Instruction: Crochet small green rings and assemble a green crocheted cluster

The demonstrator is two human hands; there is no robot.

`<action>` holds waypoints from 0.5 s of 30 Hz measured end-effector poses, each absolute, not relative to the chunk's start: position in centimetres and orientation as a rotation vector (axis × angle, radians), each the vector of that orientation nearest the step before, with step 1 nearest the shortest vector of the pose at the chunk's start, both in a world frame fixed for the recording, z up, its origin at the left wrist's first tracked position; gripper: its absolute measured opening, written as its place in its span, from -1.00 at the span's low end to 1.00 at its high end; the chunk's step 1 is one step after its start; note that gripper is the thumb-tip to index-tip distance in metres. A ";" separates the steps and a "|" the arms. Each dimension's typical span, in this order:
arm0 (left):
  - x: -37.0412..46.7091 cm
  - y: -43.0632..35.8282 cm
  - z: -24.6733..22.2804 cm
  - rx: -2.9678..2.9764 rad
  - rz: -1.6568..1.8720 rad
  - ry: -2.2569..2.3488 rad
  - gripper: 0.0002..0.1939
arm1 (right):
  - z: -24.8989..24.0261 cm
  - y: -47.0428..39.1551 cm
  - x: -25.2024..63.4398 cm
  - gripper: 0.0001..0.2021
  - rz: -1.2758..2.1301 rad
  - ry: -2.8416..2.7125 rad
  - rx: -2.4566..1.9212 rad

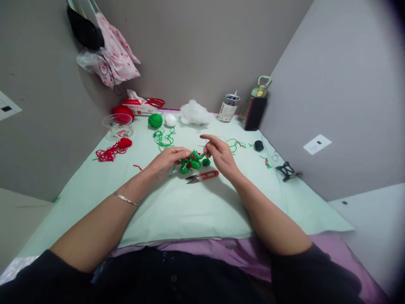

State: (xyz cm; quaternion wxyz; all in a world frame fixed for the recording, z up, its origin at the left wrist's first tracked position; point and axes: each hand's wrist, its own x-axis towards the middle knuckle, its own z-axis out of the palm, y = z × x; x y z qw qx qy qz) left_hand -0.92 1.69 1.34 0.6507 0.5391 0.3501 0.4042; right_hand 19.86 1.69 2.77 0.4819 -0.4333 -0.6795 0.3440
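My left hand [169,159] is closed on a small green and red crocheted piece [194,164], made of several rounded green parts with bits of red among them. Just to its right, my right hand [219,154] pinches a thin needle [201,146], its index finger raised and pointing left. Any yarn on the needle is too fine to make out. Below the crocheted piece lie thread snips [204,176] with red handles, blades toward the left. A small dark green ball [206,162] rests between the two hands.
Behind my hands are a green yarn ball [155,120], a white ball [170,120] and fluffy stuffing [195,113]. Red yarn [109,152] and a clear tub [118,126] are on the left. A pen holder [229,109], phone [255,114] and black thread spool [258,145] stand right.
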 end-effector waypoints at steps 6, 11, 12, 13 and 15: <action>-1.0 1.8 1.4 1.188 0.951 0.834 -0.75 | 3.6 1.3 19.8 -0.76 1.065 -1.463 -0.963; -1.0 1.7 1.7 1.156 0.964 0.874 -0.76 | 3.9 1.3 19.9 -0.85 1.244 -1.375 -0.929; -1.0 1.7 1.7 1.150 0.967 0.878 -0.77 | 3.9 1.3 19.9 -0.85 1.256 -1.379 -0.929; -1.0 1.7 1.8 1.145 0.969 0.880 -0.78 | 3.9 1.3 19.9 -0.84 1.256 -1.390 -0.931; -1.0 1.6 1.8 1.138 0.976 0.878 -0.79 | 3.9 1.1 19.9 -0.75 1.226 -1.448 -0.939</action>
